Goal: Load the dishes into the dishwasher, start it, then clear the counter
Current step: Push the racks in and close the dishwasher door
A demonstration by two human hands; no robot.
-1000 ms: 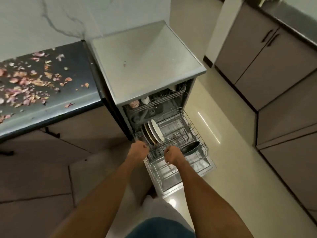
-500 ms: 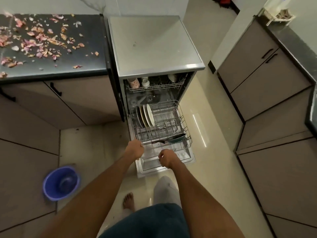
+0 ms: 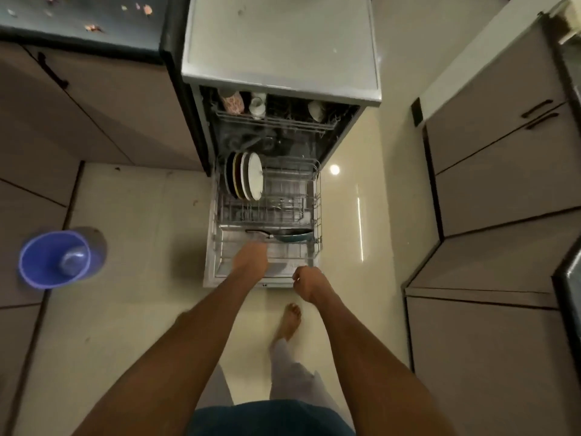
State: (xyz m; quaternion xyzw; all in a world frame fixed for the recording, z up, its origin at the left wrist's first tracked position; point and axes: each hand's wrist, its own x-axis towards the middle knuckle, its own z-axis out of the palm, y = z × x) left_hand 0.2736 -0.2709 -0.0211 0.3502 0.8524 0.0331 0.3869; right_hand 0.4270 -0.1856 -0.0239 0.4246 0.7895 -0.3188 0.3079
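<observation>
Both hands have drawn back from the rack (image 3: 318,196): left hand (image 3: 251,259) hovers over its near rail, grip unclear; right hand (image 3: 309,283) curled, empty. Plates (image 3: 248,180) stand far-left, pan (image 3: 292,236) near. Pushing unevenly might jam the rack.

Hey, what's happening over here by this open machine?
A person is loading a grey freestanding dishwasher. Its wire lower rack is pulled out over the open door, holding upright round plates and a dark teal frying pan. The left hand reaches to the rack's front edge; the right hand hangs curled beside it.
</observation>
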